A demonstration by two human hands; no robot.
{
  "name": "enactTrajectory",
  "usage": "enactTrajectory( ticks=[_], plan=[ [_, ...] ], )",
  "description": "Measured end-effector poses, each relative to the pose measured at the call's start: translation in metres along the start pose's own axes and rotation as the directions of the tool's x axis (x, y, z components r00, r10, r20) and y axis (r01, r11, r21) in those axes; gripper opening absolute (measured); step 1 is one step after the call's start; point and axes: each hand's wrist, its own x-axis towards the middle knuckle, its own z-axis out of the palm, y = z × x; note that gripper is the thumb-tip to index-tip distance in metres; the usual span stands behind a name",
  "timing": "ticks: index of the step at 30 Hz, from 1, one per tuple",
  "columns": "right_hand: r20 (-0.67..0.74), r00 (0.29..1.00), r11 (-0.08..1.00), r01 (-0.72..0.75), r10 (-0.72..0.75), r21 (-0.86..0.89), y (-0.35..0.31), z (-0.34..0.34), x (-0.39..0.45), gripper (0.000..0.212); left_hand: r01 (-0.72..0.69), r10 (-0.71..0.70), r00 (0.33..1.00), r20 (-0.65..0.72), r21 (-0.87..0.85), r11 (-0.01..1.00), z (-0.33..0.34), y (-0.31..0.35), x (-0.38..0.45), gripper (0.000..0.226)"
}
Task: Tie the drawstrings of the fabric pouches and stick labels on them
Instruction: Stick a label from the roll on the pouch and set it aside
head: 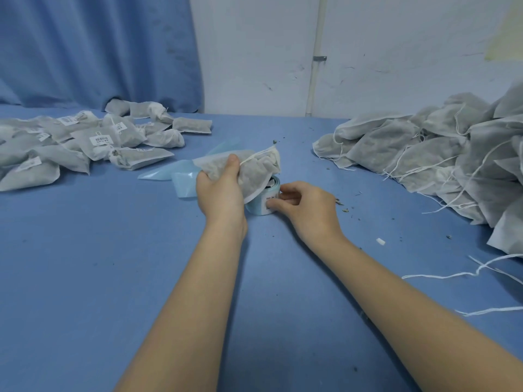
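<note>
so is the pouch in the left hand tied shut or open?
Looks cinched: the pouch has a gathered neck with the drawstring around it. Knot itself: cannot tell.

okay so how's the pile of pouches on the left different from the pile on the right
The left pile lies spread flat across the table; the right pile is heaped higher, running out of frame. Several left pouches carry white barcode labels; none show on the right ones. Long white drawstrings trail loose from the right pile; few show on the left. Both are the same grey-white filled fabric pouches.
</note>
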Motion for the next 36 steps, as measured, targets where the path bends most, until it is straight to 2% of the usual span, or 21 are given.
enactTrajectory(
  ticks=[6,11,13,15,17,19,23,26,32,35,36],
  plan=[
    [-0.05,0.999,0.999,0.018,-0.02,-0.043,0.002,0.0,0.001,0.012,-0.002,0.002,1.0,0.0,0.011,1.0,0.002,-0.003,0.002,0.019],
    [-0.054,0.995,0.989,0.073,-0.08,-0.126,0.003,-0.001,0.0,0.019,-0.005,0.005,1.0,0.009,0.008,1.0,0.003,-0.004,0.002,0.021],
    [0.028,0.989,0.969,0.145,-0.143,-0.201,0.001,-0.004,-0.004,0.02,-0.011,0.011,1.0,0.013,0.016,1.0,0.003,-0.004,0.002,0.022],
    [0.181,0.965,0.938,0.233,-0.19,-0.256,-0.004,-0.012,-0.008,0.02,-0.011,0.011,1.0,0.02,0.021,1.0,0.002,-0.004,0.002,0.023],
    [0.325,0.926,0.929,0.279,-0.193,-0.243,-0.012,-0.025,-0.012,0.02,-0.016,0.015,0.999,0.036,0.023,1.0,0.001,-0.003,0.002,0.022],
    [0.371,0.909,0.938,0.279,-0.188,-0.208,-0.022,-0.04,-0.014,0.019,-0.064,0.061,0.996,0.068,0.051,0.997,-0.001,-0.001,0.001,0.02],
    [0.278,0.93,0.961,0.267,-0.239,-0.066,-0.039,-0.061,-0.015,0.013,-0.263,0.223,0.948,0.228,0.166,0.95,-0.005,0.001,-0.008,0.016],
    [0.216,0.94,0.957,0.283,-0.264,-0.062,-0.044,-0.064,-0.015,0.009,-0.327,0.236,0.896,0.377,0.2,0.924,-0.004,0.0,-0.017,0.011],
    [0.071,0.961,0.961,0.271,-0.267,-0.049,-0.043,-0.062,-0.013,0.01,-0.33,0.203,0.852,0.483,0.194,0.924,-0.002,-0.005,-0.024,0.011],
    [-0.007,0.968,0.968,0.25,-0.25,-0.028,-0.04,-0.058,-0.012,0.019,-0.243,0.159,0.843,0.513,0.101,0.965,0.0,-0.005,-0.025,0.007],
    [-0.029,0.974,0.974,0.226,-0.226,0.004,-0.04,-0.058,-0.012,0.028,-0.216,0.144,0.835,0.531,0.075,0.973,-0.001,-0.005,-0.025,0.007]
  ],
)
